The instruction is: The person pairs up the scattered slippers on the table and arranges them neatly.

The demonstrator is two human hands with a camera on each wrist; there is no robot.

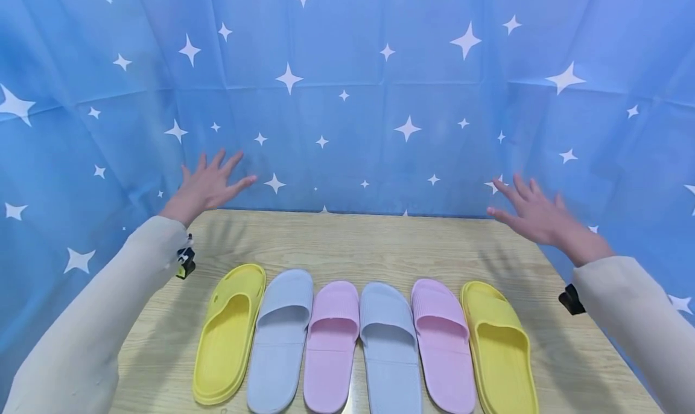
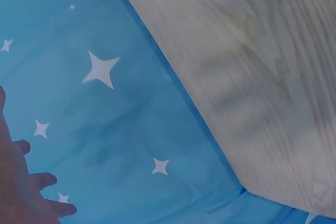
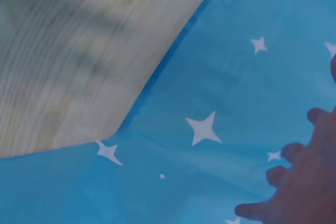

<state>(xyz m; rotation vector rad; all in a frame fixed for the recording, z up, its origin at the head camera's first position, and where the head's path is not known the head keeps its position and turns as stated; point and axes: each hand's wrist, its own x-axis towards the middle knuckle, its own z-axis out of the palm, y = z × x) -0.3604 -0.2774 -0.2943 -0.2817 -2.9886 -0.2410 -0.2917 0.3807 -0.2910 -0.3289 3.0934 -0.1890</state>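
Six slippers would be several: a yellow slipper lies at the left end of a row, then a grey-blue slipper, a pink slipper, another grey-blue slipper, another pink slipper and a second yellow slipper at the right end. Above the table's far left part my left hand is raised with spread fingers, holding nothing. My right hand hovers likewise over the far right side, fingers spread, apart from the slippers.
The slippers stand on a pale wooden table. A blue curtain with white stars surrounds its back and sides. Dark wrist devices show at the left cuff and the right cuff.
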